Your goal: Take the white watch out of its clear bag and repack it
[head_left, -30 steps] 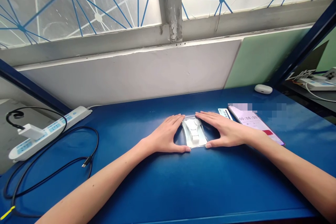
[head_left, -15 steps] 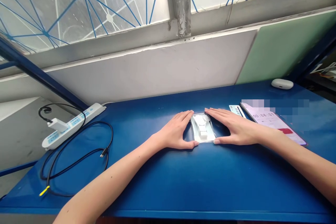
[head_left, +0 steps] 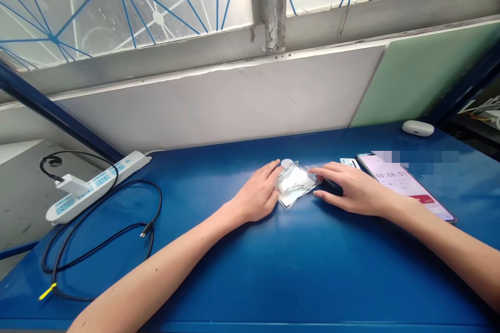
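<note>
A clear plastic packet [head_left: 297, 183] with something white inside lies tilted on the blue table, between my two hands. At its upper left a round, whitish disc-like piece [head_left: 287, 163] shows; whether it is inside the packet I cannot make out. My left hand [head_left: 255, 192] rests along the packet's left edge, fingers stretched out, thumb lower down and touching it. On the other side my right hand [head_left: 351, 187] has its thumb and forefinger apart, the forefinger's tip at the packet's right corner. What exactly the packet contains is blurred by glare.
Right of my right hand lie a smartphone [head_left: 410, 184] showing a timer and a small card [head_left: 349, 163]. A white earbud case [head_left: 417, 128] sits at the back right. At left are a power strip [head_left: 97, 182] with a white charger [head_left: 73, 185] and a coiled black cable [head_left: 105, 237].
The packet has turned and now lies askew, with the round piece showing at its upper left. My left fingers have drawn in along its edge; the right thumb has moved up off its lower corner.
</note>
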`<state>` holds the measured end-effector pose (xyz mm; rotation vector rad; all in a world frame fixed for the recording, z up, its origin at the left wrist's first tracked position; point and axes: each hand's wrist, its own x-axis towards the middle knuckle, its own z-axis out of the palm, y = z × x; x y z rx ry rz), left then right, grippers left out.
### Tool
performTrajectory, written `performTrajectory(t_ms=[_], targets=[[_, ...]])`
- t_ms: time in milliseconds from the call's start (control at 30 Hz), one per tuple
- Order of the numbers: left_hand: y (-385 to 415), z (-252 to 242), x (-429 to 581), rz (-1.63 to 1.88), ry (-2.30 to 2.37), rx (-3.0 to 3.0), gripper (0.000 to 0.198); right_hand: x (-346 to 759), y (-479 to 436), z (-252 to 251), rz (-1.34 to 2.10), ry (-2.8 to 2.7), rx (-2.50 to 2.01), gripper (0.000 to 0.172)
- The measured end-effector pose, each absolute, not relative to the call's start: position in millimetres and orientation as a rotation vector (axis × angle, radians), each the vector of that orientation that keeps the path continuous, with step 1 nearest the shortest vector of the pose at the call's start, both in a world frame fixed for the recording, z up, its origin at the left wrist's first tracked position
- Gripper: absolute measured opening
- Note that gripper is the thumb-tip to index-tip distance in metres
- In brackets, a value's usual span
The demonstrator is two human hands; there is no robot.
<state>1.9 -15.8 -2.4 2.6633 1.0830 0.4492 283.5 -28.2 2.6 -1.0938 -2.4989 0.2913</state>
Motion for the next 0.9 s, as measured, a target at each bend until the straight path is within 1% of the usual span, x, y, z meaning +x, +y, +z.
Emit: performTrajectory(t_ms=[100,200,267,400,467,633,900], targets=[[-15,-7,3,0.544,1.170,2.642,0.045,280,-32,7,0.354,-2.536,-0.973,0.035],[-15,-6,3,0.544,1.160,2.646,0.038,281,-32,7,0.389,-2.516,-0.932,0.032],[-15,-4,4,0.509,1.135,2.661,0.037,283,-30,4,0.349,-2.479,-0.972,0.039],[-15,-1,5,0.494,1.104,2.653,0.038,289,-25,-2,0.335,-2.473,-1.078,0.066],[-14,0,5,0.506,1.101,2.645,0.038,290,-25,-4,0.368,-2.520,-1.099,0.073],[-14,-1,4,0.524,1.111,2.657,0.037,289,-27,-2,0.391,-2.584,-1.155,0.079],[-15,4,5,0.452,1.104,2.679,0.040,292,-23,-4,0.426,-2.554,-1.176,0.076]])
